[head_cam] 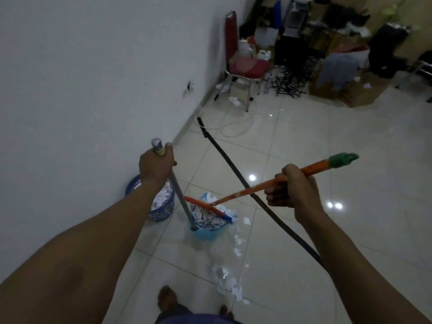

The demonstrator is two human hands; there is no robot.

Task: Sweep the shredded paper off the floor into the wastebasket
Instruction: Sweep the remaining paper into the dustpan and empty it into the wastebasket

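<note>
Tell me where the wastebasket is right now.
In the head view, the blue wastebasket stands on the floor against the white wall, lower left of centre, under the left hand, beside the dustpan.

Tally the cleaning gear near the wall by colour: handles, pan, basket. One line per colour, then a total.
Orange: 1, the broom held by the right hand
Grey: 1, the dustpan handle held by the left hand
Light blue: 1, the dustpan
Dark blue: 1, the wastebasket
Total: 4
</note>
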